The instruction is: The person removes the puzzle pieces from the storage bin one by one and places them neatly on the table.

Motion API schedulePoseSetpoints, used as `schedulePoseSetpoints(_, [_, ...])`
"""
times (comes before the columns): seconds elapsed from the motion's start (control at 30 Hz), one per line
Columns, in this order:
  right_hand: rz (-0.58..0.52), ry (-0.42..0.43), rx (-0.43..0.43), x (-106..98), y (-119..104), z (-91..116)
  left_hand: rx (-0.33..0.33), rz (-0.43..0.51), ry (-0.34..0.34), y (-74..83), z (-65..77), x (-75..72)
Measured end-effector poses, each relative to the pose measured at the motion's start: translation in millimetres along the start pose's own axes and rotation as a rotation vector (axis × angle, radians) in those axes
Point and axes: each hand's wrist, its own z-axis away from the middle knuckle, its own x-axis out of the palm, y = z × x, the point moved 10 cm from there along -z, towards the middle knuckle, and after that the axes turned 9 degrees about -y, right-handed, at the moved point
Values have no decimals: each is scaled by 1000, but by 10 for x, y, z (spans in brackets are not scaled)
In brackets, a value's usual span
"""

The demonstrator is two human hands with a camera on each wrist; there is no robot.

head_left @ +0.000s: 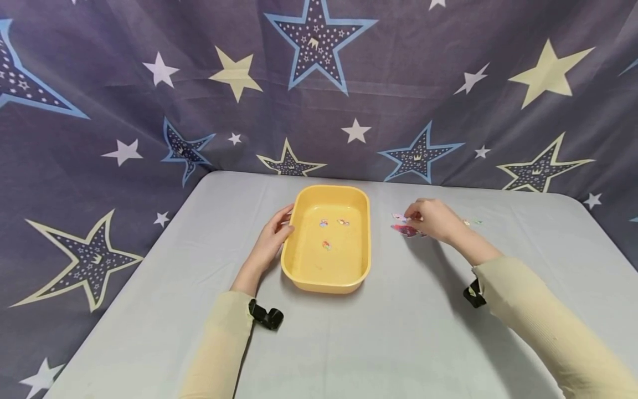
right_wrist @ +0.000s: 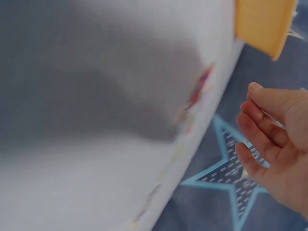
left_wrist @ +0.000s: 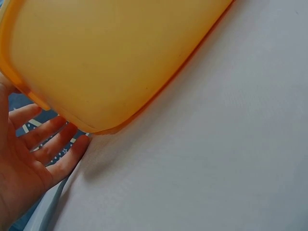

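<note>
The yellow plastic tray [head_left: 326,288] stands on the table, with several small colourful flat cutouts inside, one a red-and-blue cutout [head_left: 326,245]. My left hand [head_left: 271,238] holds its left side, thumb at the rim and fingers along the outer wall. In the left wrist view the fingers [left_wrist: 50,144] lie nearly straight against the tray [left_wrist: 106,57]. My right hand [head_left: 433,219] is above the table, right of the tray, beside a red cutout [head_left: 406,230] and a purple cutout [head_left: 398,217]. Its thumb and forefinger pinch what looks like a thin flat cutout, seen edge-on [right_wrist: 274,119].
More small green and yellow cutouts [head_left: 473,222] lie right of my right hand. A grey cloth covers the table [head_left: 399,332]. Behind it and at the left hangs a dark curtain [head_left: 369,155] with stars. Each wrist carries a black strap [head_left: 266,316].
</note>
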Motion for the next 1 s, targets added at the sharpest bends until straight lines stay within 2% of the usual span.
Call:
schedulePoseSetpoints(0.27, [-22, 19, -59, -112, -497, -337, 11, -7, 4, 7, -10, -4])
schedulePoseSetpoints(0.47, [-1, -6, -96, -25, -844, -589, 8, 33, -9, 31, -8, 13])
schedulePoseSetpoints(0.57, [48, -34, -113, 76, -965, -692, 9, 34, -16, 130, 40, 37])
schedulePoseSetpoints(0.7, [146, -94, -103, 251, -1036, -807, 2, 10, -21, 245, 107, 67])
schedulePoseSetpoints(1.0, [273, -177, -5, 532, -1021, -961, 3, 13, -9, 262, 132, 62])
